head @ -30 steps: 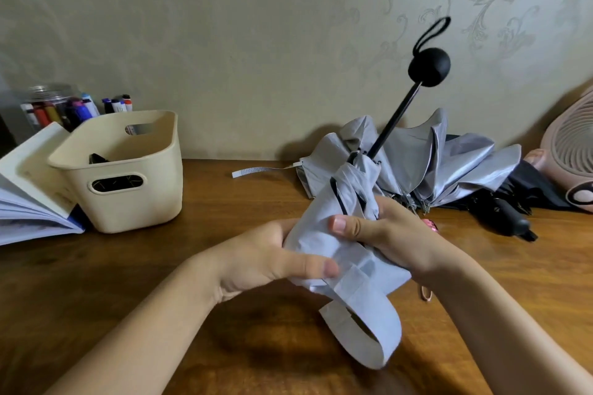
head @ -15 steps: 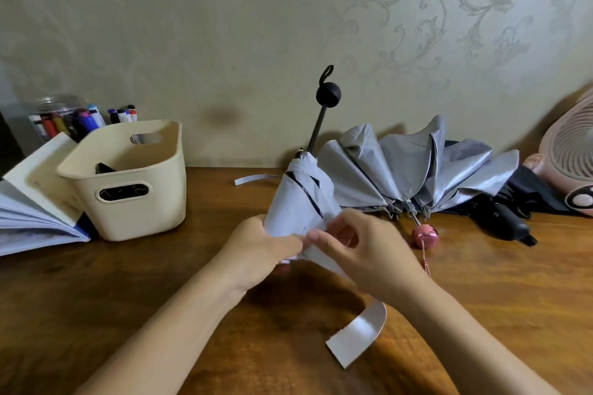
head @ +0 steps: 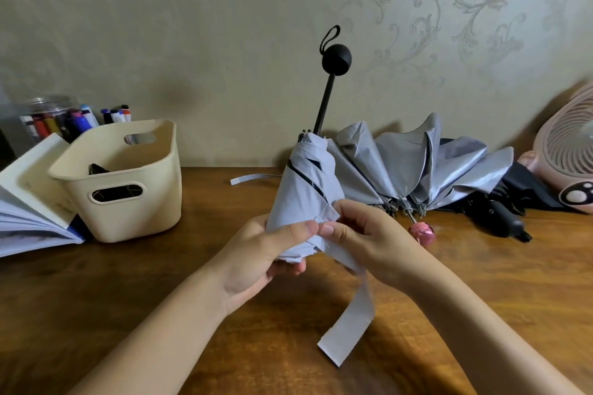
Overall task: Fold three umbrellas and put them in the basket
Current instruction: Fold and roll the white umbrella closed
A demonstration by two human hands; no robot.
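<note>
A pale grey umbrella (head: pixel 303 189) stands nearly upright over the wooden table, its black ball handle (head: pixel 336 55) on top. My left hand (head: pixel 260 253) grips its bunched lower end. My right hand (head: pixel 365 234) pinches the canopy edge where the grey closing strap (head: pixel 353 327) hangs down. A silver umbrella with a pink handle (head: pixel 420 167) lies half-open behind. Right of it lies a black umbrella (head: pixel 503 218). The cream basket (head: pixel 128 202) stands at the left with something dark inside.
An open book (head: pixel 29 199) lies left of the basket, with a jar of markers (head: pixel 61 119) behind it. A pink fan (head: pixel 564 154) stands at the right edge. The wall runs close behind the table.
The umbrella has swung from leaning right to nearly upright. My hands shifted down to its lower end, and the strap now hangs straight instead of looped.
</note>
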